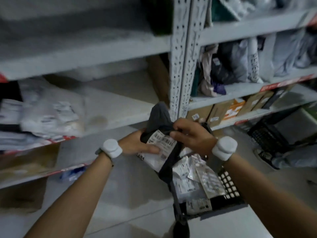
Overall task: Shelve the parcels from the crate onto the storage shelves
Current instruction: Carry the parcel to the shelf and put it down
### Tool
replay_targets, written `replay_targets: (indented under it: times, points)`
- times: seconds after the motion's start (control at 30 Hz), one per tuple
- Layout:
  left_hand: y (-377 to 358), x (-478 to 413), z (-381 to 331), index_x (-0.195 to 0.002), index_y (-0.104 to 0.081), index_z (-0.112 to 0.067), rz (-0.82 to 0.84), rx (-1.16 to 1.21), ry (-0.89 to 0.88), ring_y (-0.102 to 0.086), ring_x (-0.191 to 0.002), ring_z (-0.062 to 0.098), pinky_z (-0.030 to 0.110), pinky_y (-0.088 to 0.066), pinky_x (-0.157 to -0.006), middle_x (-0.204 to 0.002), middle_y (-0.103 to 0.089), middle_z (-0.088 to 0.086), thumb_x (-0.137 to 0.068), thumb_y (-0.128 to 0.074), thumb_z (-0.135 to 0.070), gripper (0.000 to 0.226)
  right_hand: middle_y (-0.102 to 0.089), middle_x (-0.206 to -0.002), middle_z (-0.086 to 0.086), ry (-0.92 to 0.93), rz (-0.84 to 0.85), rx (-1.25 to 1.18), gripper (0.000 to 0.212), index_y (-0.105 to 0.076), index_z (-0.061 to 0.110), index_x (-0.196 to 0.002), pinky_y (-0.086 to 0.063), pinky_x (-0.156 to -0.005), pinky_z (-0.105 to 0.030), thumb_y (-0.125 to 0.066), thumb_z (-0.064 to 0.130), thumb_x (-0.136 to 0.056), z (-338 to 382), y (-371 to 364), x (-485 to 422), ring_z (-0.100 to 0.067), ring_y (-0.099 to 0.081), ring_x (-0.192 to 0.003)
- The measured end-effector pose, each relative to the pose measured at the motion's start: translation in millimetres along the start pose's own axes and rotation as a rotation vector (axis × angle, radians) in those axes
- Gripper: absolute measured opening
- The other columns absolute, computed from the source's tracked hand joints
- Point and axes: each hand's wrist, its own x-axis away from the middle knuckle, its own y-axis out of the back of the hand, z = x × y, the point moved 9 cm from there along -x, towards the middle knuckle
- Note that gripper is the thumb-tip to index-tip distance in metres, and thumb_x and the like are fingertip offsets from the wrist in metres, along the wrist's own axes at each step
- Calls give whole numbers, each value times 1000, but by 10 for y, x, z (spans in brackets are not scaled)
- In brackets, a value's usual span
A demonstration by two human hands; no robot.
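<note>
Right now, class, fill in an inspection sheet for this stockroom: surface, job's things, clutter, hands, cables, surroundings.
Surface: pale tiled floor.
Job's things: dark labelled parcel held above black crate; white labelled parcels lie inside.
Clutter: second crate at right, by the shelves.
Hands: left hand grips the parcel; right hand pinches its upper end.
Cables: nothing seen.
Surroundings: grey metal shelves holding bags and cartons.

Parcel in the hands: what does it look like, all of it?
The parcel is a soft, dark grey bag, plastic by its look, crumpled, with a white barcode label facing up. It is held in the air above the crate. The left hand grips it, thumb on the label; the right hand pinches its edge.
</note>
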Motion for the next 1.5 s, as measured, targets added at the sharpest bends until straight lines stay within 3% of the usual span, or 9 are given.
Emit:
replay_targets:
  times: [0.2,0.37,0.5,0.63,0.7,0.8,1.0,1.3,1.5]
  points:
    - [875,1610,-454,-115,-61,-14,-398,291,-236,-72,-97,21,30,-58,-77,-104,-76,2,-68,-85,-6,53,-59,-103,-2,232,-226,-122,2,-54,35,-95,-45,-87,-28,-55,36,-94,1823,-76,-300,-15,-58,-97]
    - [1478,2945,-495,-119,-64,-10,-714,391,-402,-68,-108,31,42,-54,-91,-113,-73,9,-67,-82,-16,56,-43,-138,8,133,-257,-434,73,-33,29,-143,-44,-104,-29,-75,41,-84,2794,-592,-383,-9,-46,-127]
    - [1702,3775,-406,-122,-66,-14,-782,483,-462,-68,-108,28,43,-51,-96,-118,-71,9,-79,-74,-21,44,-53,-140,-2,-13,-10,-676,101,-30,21,-147,-49,-104,-44,-87,46,-67,3353,-1405,-531,-23,-59,-122]
    - [1858,4264,-219,-127,-64,-19,-865,537,-402,-68,-111,24,46,-49,-102,-118,-72,5,-92,-60,-43,42,-73,-112,-14,54,68,-869,28,-66,12,-113,-59,-87,-42,-73,17,-87,3873,-1838,-639,-31,-71,-100]
    - [2029,4636,-103,-124,-66,-22,-904,504,-386,-69,-107,22,43,-52,-96,-114,-73,3,-99,-48,-46,39,-72,-112,-18,23,81,-924,26,-68,6,-116,-56,-93,-48,-69,12,-90,4143,-2097,-752,-35,-70,-102]
    - [2271,4913,65,-117,-66,-19,-958,419,-350,-71,-102,26,46,-57,-87,-106,-75,4,-97,-52,-45,35,-72,-114,-17,-63,25,-904,48,-65,5,-123,-53,-97,-49,-80,25,-83,4163,-2301,-1033,-35,-70,-103]
    - [2769,5147,481,-114,-65,-26,-1021,378,-277,-70,-103,19,50,-59,-86,-111,-73,-5,-69,-79,-59,58,-73,-112,-8,-148,-28,-807,122,-68,12,-120,-52,-98,-46,-88,72,-15,4031,-2908,-2020,-31,-70,-101]
    - [4295,5471,1241,-110,-68,-15,-1218,691,-109,-70,-94,33,37,-57,-66,-110,-71,12,-80,-79,-35,38,-53,-143,-11,-139,128,-671,66,-50,6,-142,-41,-95,-28,-66,44,-91,4940,-4000,-3032,-31,-52,-128]
    - [5269,5748,1689,-107,-67,-11,-1368,693,-123,-70,-86,31,40,-58,-70,-100,-72,12,-82,-76,-24,30,-62,-114,-2,-28,244,-587,35,-63,8,-127,-42,-83,-26,-64,24,-96,5345,-4635,-3770,-25,-60,-111]
